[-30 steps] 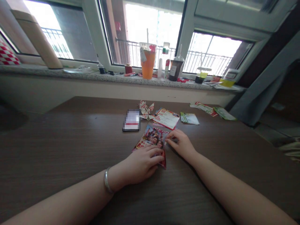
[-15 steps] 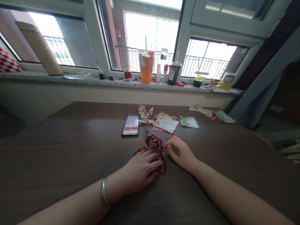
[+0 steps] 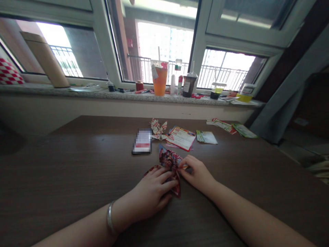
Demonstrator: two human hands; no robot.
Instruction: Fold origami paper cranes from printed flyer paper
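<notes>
A colourful printed paper (image 3: pixel 168 158), partly folded, lies on the dark wooden table (image 3: pixel 64 164). My left hand (image 3: pixel 151 190) lies flat on its lower part, fingers stretched out and pressing it down. My right hand (image 3: pixel 196 173) pinches the paper's right edge between thumb and fingertips and folds it in towards the middle. A silver bracelet sits on my left wrist.
Behind the paper lie a phone (image 3: pixel 142 140), a folded paper crane (image 3: pixel 158 128), a red-and-white leaflet (image 3: pixel 181 137) and more leaflets (image 3: pixel 206 136) to the right. The windowsill (image 3: pixel 77 92) holds an orange drink cup (image 3: pixel 159 80), a dark cup (image 3: pixel 188 85) and small items.
My right hand has drawn the paper's right flap inward, making the paper narrower. The left hand stays pressed on it. The view has tilted slightly.
</notes>
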